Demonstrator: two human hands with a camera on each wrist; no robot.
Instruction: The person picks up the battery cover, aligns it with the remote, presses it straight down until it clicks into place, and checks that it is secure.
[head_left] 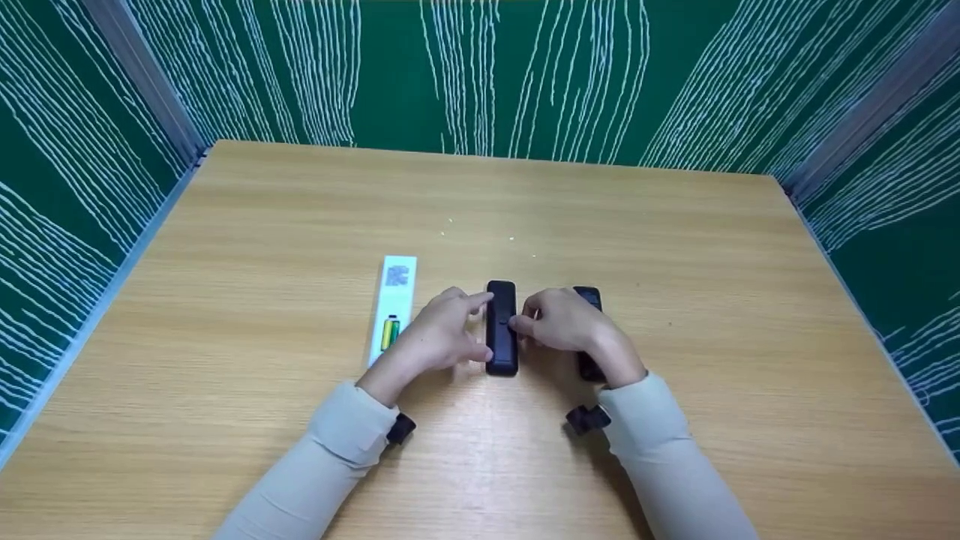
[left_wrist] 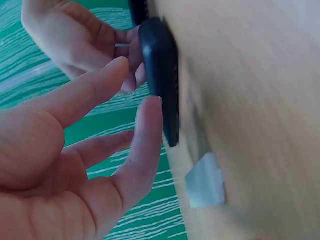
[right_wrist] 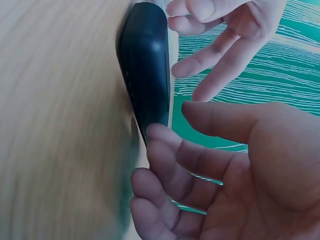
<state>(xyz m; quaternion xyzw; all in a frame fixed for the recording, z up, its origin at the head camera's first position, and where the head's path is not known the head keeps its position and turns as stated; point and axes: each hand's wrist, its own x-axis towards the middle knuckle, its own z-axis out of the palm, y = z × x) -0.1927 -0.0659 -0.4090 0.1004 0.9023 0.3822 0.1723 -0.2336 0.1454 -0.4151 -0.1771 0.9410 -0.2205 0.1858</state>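
A black remote control (head_left: pixel 501 330), smooth side up, lies on the table between the two hands. At its left edge is my left hand (head_left: pixel 442 334), thumb and forefinger spread apart along the side. My right hand (head_left: pixel 559 319) has its fingers bent at the right edge, fingertips against the side. In the right wrist view, the right thumb stands away from the remote (right_wrist: pixel 147 65). A second black device (head_left: pixel 590 367) lies partly hidden beneath the right wrist. Left of the left hand is a long white box (head_left: pixel 396 292), with a yellow and green battery pair (head_left: pixel 391 332) showing on it.
A wooden table (head_left: pixel 480 465) carries everything. A few tiny pale crumbs (head_left: pixel 511 238) dot its surface beyond the remote. Green panels with white streaks (head_left: pixel 397 82) enclose the back and sides. Dark wrist cameras (head_left: pixel 587 420) sit at both cuffs.
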